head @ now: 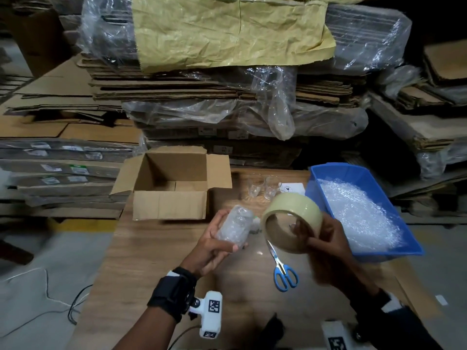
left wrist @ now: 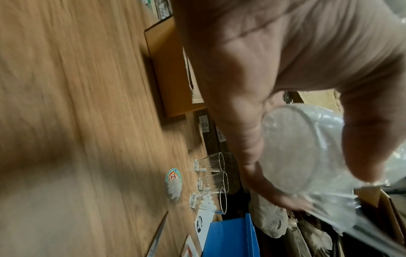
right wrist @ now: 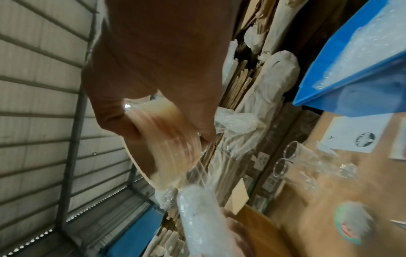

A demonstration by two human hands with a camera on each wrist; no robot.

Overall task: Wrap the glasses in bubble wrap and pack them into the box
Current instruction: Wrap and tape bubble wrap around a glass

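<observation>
My left hand (head: 227,232) grips a glass wrapped in bubble wrap (head: 235,227), held above the wooden table (head: 156,261) in front of the open cardboard box (head: 169,205). Just to its right, my right hand (head: 312,232) holds a roll of clear packing tape (head: 293,221), thumb inside the core. In the right wrist view a strip of tape (right wrist: 197,175) runs from the roll (right wrist: 162,139) toward the wrapped glass (right wrist: 202,217). Bare glasses (head: 262,186) stand at the table's back; three of these glasses (left wrist: 211,182) show in the left wrist view. The box looks empty inside.
A blue bin (head: 313,188) filled with bubble wrap (head: 358,213) sits on the right. Blue-handled scissors (head: 283,269) lie on the table below the tape. A white card (head: 290,189) lies beside the glasses. Stacks of flat cardboard (head: 202,92) rise behind the table.
</observation>
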